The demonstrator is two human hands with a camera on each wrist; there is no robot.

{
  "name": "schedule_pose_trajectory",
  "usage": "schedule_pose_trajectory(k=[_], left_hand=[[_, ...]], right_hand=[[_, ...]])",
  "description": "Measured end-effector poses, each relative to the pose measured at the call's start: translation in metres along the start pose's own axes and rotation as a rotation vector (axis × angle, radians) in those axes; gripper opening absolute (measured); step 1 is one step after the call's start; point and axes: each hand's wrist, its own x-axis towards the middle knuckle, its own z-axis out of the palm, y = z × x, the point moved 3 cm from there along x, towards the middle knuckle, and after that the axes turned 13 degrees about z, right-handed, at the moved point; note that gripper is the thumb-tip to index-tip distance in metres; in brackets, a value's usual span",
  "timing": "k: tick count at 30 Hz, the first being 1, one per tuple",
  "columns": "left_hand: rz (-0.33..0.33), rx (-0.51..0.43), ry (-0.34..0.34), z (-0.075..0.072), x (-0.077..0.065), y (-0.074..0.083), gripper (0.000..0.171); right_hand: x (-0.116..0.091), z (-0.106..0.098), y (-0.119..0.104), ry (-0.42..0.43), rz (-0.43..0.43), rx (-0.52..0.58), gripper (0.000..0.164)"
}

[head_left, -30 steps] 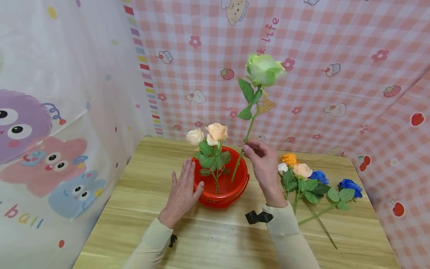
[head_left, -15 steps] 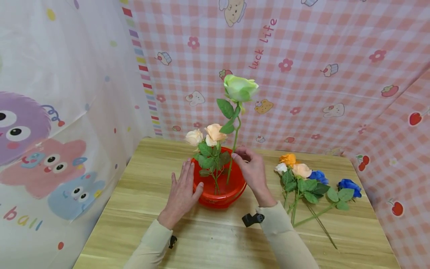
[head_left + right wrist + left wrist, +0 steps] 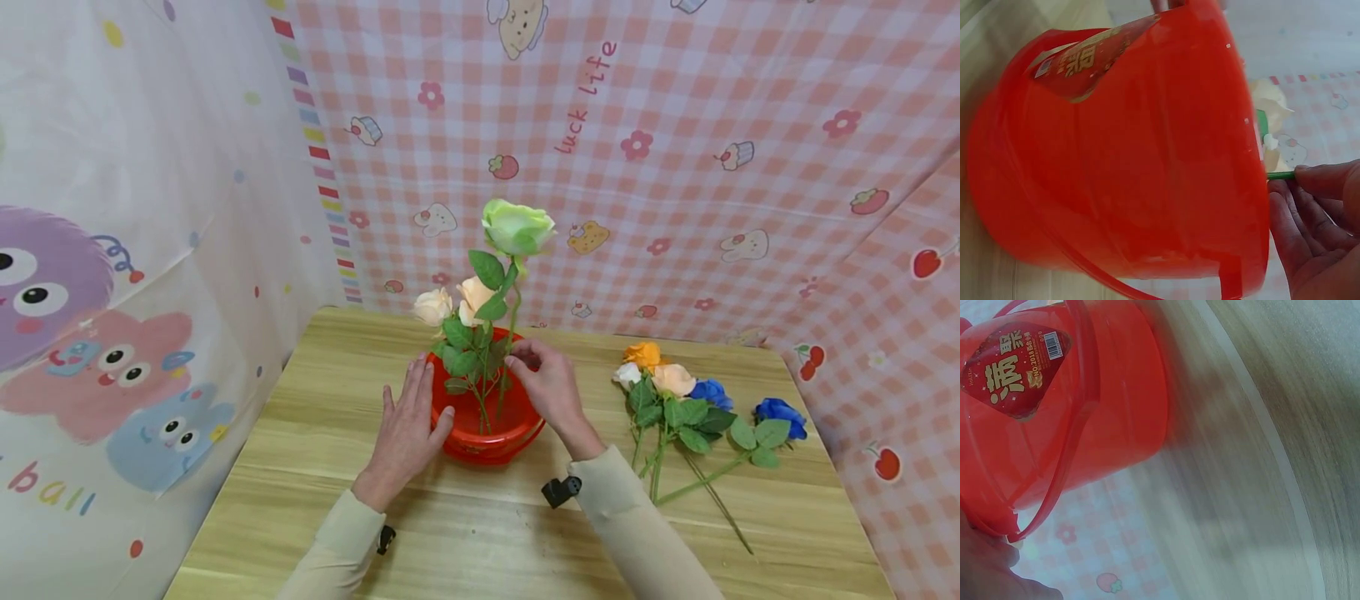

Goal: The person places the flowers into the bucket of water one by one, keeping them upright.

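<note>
A red plastic bucket (image 3: 491,450) stands on the wooden table, a printed label (image 3: 1015,369) on its side. My right hand (image 3: 551,390) pinches the stem of a pale green rose (image 3: 517,227) between thumb and fingers, right at the bucket's rim. The rose's lower stem reaches down inside the bucket while its bloom stands tall above. A peach rose (image 3: 472,302) and a cream rose (image 3: 433,307) lean in the bucket to its left. My left hand (image 3: 405,433) rests along the bucket's left side, fingers straight and the thumb near the rim.
Right of the bucket lie several loose flowers: an orange rose (image 3: 643,355), a white rose (image 3: 627,375), another peach rose (image 3: 674,381) and blue roses (image 3: 782,418). A checked cloth (image 3: 675,200) hangs behind the table (image 3: 480,533), and a white cartoon curtain (image 3: 172,275) at the left.
My right hand has carried the green rose left and down, bringing its stem deeper into the bucket beside the other roses. The left hand has stayed at the bucket's side.
</note>
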Motion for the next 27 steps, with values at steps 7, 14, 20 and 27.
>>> schedule_pose_trajectory(k=[7,14,20,27], left_hand=[[-0.004,0.001,-0.005,0.000,0.000,0.000,0.074],[-0.001,0.011,-0.005,0.000,0.000,-0.001,0.074],[-0.006,0.001,-0.013,0.000,0.000,-0.001,0.074],[0.002,0.000,-0.002,0.000,0.000,0.000,0.074]], right_hand=[[0.006,0.005,0.000,-0.042,0.010,-0.109,0.010],[0.010,0.009,-0.003,-0.084,-0.003,-0.182,0.009],[0.013,0.015,-0.004,-0.136,0.014,-0.204,0.007],[0.017,0.020,-0.003,-0.166,0.045,-0.245,0.008]])
